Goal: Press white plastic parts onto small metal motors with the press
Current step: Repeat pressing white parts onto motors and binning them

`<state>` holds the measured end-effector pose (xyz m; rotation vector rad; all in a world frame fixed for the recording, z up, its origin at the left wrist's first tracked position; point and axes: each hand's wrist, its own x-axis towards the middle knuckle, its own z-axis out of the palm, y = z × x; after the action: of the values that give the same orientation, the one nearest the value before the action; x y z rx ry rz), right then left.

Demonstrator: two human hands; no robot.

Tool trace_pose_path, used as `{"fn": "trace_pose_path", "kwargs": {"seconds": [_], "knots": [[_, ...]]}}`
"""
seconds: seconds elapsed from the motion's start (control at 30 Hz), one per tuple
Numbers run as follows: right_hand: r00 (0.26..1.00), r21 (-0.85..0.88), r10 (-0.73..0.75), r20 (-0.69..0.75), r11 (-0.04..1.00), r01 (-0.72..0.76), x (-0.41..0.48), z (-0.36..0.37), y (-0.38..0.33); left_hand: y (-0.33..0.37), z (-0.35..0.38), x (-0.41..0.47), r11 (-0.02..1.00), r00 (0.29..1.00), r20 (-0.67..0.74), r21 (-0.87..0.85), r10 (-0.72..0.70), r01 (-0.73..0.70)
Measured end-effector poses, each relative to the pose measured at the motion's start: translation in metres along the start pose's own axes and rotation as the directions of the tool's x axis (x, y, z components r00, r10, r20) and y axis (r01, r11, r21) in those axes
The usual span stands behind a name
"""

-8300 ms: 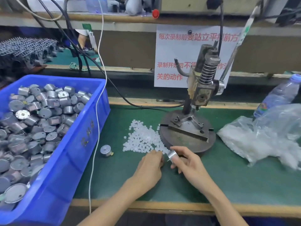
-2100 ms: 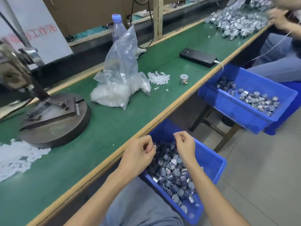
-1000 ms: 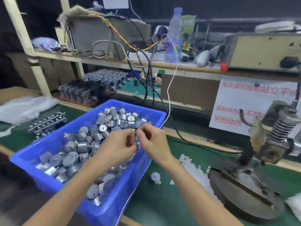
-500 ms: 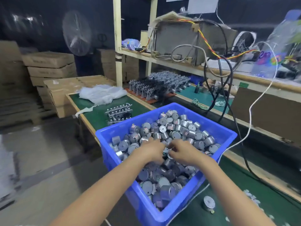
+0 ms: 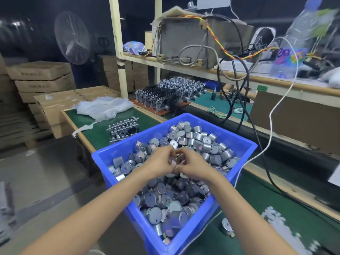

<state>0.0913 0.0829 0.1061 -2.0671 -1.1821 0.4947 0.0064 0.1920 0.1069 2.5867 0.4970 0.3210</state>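
Your left hand (image 5: 161,162) and right hand (image 5: 193,167) are together over the middle of the blue bin (image 5: 241,144). Fingers are curled on both and the tips meet. Something small and silvery sits between them, but it's blurred, so I cannot tell if either hand is gripping it or just touching.

The small metal motors (image 5: 198,138) lie directly under and all around your hands. It's a loose heap that fills the bin, piled on all sides of your hands. Both forearms cross the near rim.

A single motor (image 5: 227,226) is on the green desk (image 5: 266,199), just outside the bin, near your right forearm. The pile of white plastic parts (image 5: 276,219) is further right of that motor, also on the desk, and blurred.

A white cable (image 5: 272,115) runs past the bin's right corner, right of your right hand, going up and away from you.

Beyond your hands, past the bin's far rim:
- a small cluster of metal assemblies (image 5: 123,127)
- a crumpled clear plastic bag (image 5: 104,107), further left
- rows of metal assemblies (image 5: 171,94), further back

A shelf above holds a grey box (image 5: 184,34) with tangled wires, and a water bottle (image 5: 298,39) off to the right.

Far left of your left hand are a fan (image 5: 72,37) and stacked cardboard boxes (image 5: 40,76).
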Motion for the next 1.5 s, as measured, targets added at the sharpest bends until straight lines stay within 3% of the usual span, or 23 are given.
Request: {"fn": "trace_pose_path", "kwargs": {"seconds": [0.17,0.33,0.43,0.57,0.77,0.87,0.97,1.07,1.23,1.5], "knots": [[0.994,0.498,0.081,-0.078,0.866,-0.031,-0.022,-0.014,-0.008,0.017,-0.006,-0.008,0.969,0.967,-0.238,-0.206,0.088,-0.139],[0.980,0.714,0.092,-0.176,0.697,0.062,-0.057,-0.032,-0.003,0.060,-0.009,-0.018,0.938,0.953,-0.237,-0.244,0.187,-0.245],[0.942,0.721,0.109,-0.318,0.673,0.166,-0.089,-0.047,0.011,0.095,-0.011,-0.026,0.904,0.957,-0.146,-0.317,0.252,-0.287],[0.912,0.734,0.156,-0.380,0.651,0.195,-0.148,-0.060,0.040,0.139,0.006,-0.042,0.880,0.962,-0.070,-0.390,0.266,-0.271],[0.835,0.734,0.335,-0.437,0.669,0.117,-0.232,-0.056,0.088,0.189,0.080,-0.077,0.919,0.920,0.031,-0.068,0.390,-0.387],[0.713,0.684,0.467,-0.523,0.729,0.023,-0.273,-0.050,0.114,0.195,0.125,-0.086,0.918,0.914,0.109,-0.110,0.391,-0.380],[0.588,0.644,0.563,-0.581,0.759,-0.091,-0.308,-0.037,0.137,0.178,0.168,-0.090,0.937,0.880,0.323,-0.078,0.348,-0.342],[0.577,0.593,0.510,-0.638,0.803,-0.055,-0.320,-0.017,0.146,0.166,0.198,-0.096,0.917,0.827,0.398,-0.121,0.396,-0.381],[0.547,0.511,0.454,-0.704,0.858,-0.054,-0.319,0.003,0.150,0.167,0.210,-0.098,0.891,0.837,0.315,-0.232,0.448,-0.390],[0.552,0.306,0.343,-0.760,0.938,-0.162,-0.317,0.027,0.158,0.168,0.217,-0.098,0.878,0.830,0.298,-0.244,0.471,-0.411]]}}
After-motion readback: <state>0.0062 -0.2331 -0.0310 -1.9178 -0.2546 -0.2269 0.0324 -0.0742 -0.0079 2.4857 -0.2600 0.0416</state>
